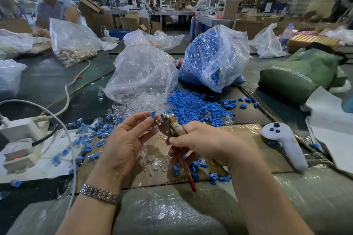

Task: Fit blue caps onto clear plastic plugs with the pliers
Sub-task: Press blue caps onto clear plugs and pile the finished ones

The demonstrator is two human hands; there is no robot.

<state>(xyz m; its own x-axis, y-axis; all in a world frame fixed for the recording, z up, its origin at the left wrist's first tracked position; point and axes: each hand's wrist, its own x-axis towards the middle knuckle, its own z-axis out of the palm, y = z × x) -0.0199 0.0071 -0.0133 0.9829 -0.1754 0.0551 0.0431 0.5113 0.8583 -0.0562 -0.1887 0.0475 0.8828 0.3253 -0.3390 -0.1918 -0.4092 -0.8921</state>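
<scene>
- the left hand (124, 139) pinches a blue cap (153, 114) at its fingertips, seemingly with a clear plug under it, though the plug is too faint to be sure of; it is lifted off the bench so the tool can reach it
- the right hand (202, 142) is wrapped round the handles of the pliers (168, 126), head tilted up and left; whether the jaws are closed i cannot tell
- the cap sits just beside the pliers' metal head, touching or nearly so; looks like it is being lined up for the squeeze
- loose blue caps (193, 105) and clear plugs (141, 104) spill from their bags just beyond both hands, within easy reach; more lie on the cardboard (246, 133) beneath
</scene>
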